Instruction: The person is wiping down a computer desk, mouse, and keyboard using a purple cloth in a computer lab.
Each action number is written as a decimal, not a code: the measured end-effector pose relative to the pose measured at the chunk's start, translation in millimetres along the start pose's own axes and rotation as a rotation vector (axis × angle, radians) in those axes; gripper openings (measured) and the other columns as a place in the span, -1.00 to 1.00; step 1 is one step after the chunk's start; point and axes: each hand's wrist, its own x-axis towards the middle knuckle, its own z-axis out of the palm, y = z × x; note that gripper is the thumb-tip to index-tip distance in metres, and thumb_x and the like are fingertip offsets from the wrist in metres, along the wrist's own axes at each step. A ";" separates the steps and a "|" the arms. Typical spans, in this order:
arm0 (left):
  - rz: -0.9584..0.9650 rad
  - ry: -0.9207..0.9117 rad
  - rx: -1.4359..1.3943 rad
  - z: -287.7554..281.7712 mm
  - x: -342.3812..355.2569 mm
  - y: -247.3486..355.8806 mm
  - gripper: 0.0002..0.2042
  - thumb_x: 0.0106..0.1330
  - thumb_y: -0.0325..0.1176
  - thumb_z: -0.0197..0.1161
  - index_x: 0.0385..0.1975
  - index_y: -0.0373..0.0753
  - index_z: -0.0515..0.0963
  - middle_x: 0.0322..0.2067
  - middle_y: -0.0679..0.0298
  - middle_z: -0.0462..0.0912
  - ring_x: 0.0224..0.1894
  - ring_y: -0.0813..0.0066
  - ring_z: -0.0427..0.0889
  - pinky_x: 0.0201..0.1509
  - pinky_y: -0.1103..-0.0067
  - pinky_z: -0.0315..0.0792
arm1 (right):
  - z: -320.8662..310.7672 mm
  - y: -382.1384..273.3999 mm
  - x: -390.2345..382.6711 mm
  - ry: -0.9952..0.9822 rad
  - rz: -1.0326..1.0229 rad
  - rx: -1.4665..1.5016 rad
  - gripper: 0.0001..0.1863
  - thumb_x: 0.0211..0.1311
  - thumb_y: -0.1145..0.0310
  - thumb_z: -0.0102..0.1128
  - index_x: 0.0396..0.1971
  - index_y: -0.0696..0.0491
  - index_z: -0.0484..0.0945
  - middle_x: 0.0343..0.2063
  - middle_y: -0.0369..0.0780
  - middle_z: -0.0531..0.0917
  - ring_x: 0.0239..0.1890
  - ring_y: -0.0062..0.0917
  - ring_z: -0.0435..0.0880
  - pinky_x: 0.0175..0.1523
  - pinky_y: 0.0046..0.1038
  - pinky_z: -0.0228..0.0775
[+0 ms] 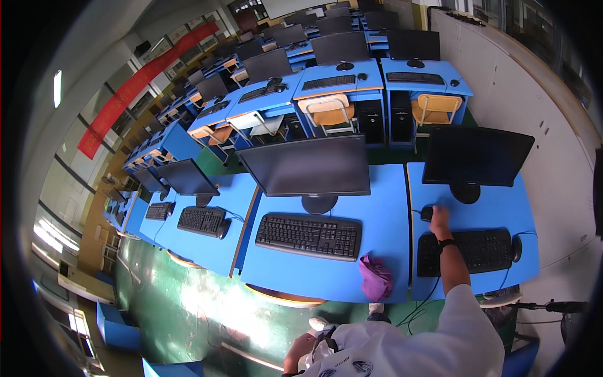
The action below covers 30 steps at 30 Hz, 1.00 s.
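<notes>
our half-curled right hand (441, 218) touches a mouse (427, 213) on the right desk (500, 210), grip unclear; we cannot tell the spread or hold of our left hand (302, 345).

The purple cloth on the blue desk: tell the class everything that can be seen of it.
The purple cloth is a crumpled piece of what looks like soft fabric, with darker shadows in its folds. It lies bunched near the front right corner of the middle blue desk, narrowing to a tip beside the right end of the black keyboard; whether the two touch is unclear. Neither the left hand nor the right hand touches it.
</notes>
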 end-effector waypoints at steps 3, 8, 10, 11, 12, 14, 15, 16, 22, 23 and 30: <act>-0.043 -0.054 -0.011 -5.3 -7.1 -7.4 -0.69 0.23 -0.17 0.07 -0.29 -0.30 0.57 -0.51 0.14 0.63 -0.49 0.38 0.62 -0.35 0.49 0.48 | -14.4 -14.4 -1.7 -0.195 0.078 -0.017 -0.32 -0.22 0.29 0.41 0.00 0.10 0.35 -0.17 -0.03 0.54 -0.04 -0.06 0.45 -0.04 -0.14 0.34; 0.173 0.054 0.043 -22.3 -7.6 -20.1 -0.71 0.25 -0.20 0.05 -0.32 -0.31 0.57 -0.49 0.18 0.61 -0.54 0.42 0.59 -0.38 0.51 0.47 | -30.8 -105.0 -37.6 0.165 0.121 0.080 -0.35 -0.18 0.01 0.35 -0.12 0.14 0.43 -0.24 -0.06 0.57 -0.16 -0.16 0.54 -0.11 -0.15 0.40; 0.180 0.066 0.009 -32.0 -2.9 -30.0 -0.75 0.25 -0.25 0.06 -0.34 -0.32 0.56 -0.47 0.11 0.62 -0.46 0.35 0.61 -0.34 0.51 0.46 | -28.6 -134.6 -55.9 0.150 0.274 0.247 -0.37 -0.16 -0.04 0.33 -0.21 0.18 0.48 -0.23 -0.07 0.56 -0.22 -0.21 0.58 -0.15 -0.20 0.46; 0.119 0.083 -0.025 -35.2 -1.3 -35.6 -0.77 0.24 -0.27 0.08 -0.35 -0.33 0.56 -0.44 0.03 0.63 -0.37 0.26 0.65 -0.28 0.49 0.47 | -27.9 -147.5 -65.7 0.106 0.384 0.309 -0.38 -0.15 -0.06 0.32 -0.25 0.21 0.50 -0.23 -0.07 0.56 -0.23 -0.22 0.60 -0.17 -0.22 0.48; 0.163 0.111 -0.055 -38.5 -1.6 -40.9 -0.78 0.23 -0.28 0.08 -0.35 -0.32 0.56 -0.43 0.02 0.63 -0.34 0.25 0.64 -0.25 0.48 0.47 | -30.5 -157.2 -73.4 0.031 0.501 0.434 -0.36 -0.14 -0.08 0.30 -0.24 0.21 0.50 -0.24 -0.07 0.56 -0.23 -0.20 0.59 -0.18 -0.21 0.48; 0.180 0.134 -0.104 -47.7 -9.3 -53.0 -0.79 0.24 -0.30 0.07 -0.34 -0.31 0.56 -0.48 0.11 0.58 -0.41 0.35 0.58 -0.31 0.52 0.44 | -35.8 -179.6 -86.0 -0.004 0.620 0.617 -0.31 -0.13 -0.13 0.29 -0.20 0.21 0.48 -0.22 -0.03 0.55 -0.21 -0.15 0.57 -0.18 -0.17 0.48; 0.194 0.137 -0.123 -51.8 -11.1 -57.7 -0.79 0.26 -0.30 0.06 -0.34 -0.30 0.55 -0.55 0.20 0.54 -0.52 0.48 0.52 -0.40 0.56 0.42 | -35.2 -194.3 -95.5 0.108 0.568 0.575 -0.30 -0.15 -0.14 0.30 -0.19 0.20 0.48 -0.24 -0.02 0.56 -0.23 -0.14 0.58 -0.18 -0.18 0.47; 0.222 0.145 -0.163 -55.7 -10.3 -60.8 -0.80 0.27 -0.31 0.05 -0.34 -0.30 0.55 -0.61 0.29 0.50 -0.62 0.60 0.47 -0.48 0.61 0.39 | -33.1 -210.0 -101.9 0.227 0.506 0.528 -0.29 -0.16 -0.14 0.31 -0.19 0.19 0.48 -0.26 -0.01 0.57 -0.24 -0.13 0.59 -0.17 -0.19 0.47; 0.225 0.154 -0.219 -78.3 -19.8 -107.5 -0.80 0.26 -0.33 0.03 -0.37 -0.32 0.54 -0.65 0.36 0.43 -0.62 0.65 0.43 -0.50 0.63 0.37 | -0.3 -262.6 -122.9 -0.046 0.419 0.248 -0.28 -0.13 -0.01 0.36 0.01 0.11 0.40 -0.05 0.01 0.50 -0.08 -0.11 0.52 -0.03 -0.21 0.42; 0.219 0.156 -0.216 -81.6 -21.3 -118.4 -0.80 0.26 -0.34 0.02 -0.38 -0.32 0.54 -0.66 0.36 0.43 -0.62 0.65 0.43 -0.50 0.62 0.36 | 2.9 -263.0 -121.4 -0.006 0.382 0.364 -0.28 -0.13 0.00 0.36 0.03 0.10 0.40 -0.06 0.00 0.51 -0.08 -0.11 0.52 -0.03 -0.21 0.42; 0.137 0.133 -0.312 -94.8 -16.3 -181.1 -0.81 0.19 -0.34 0.06 -0.40 -0.30 0.58 -0.38 0.06 0.62 -0.31 0.21 0.62 -0.21 0.47 0.45 | -1.6 -249.2 -182.5 0.129 0.204 0.203 -0.30 -0.10 -0.08 0.31 0.05 -0.02 0.43 -0.01 -0.04 0.46 0.03 -0.10 0.43 0.06 -0.12 0.31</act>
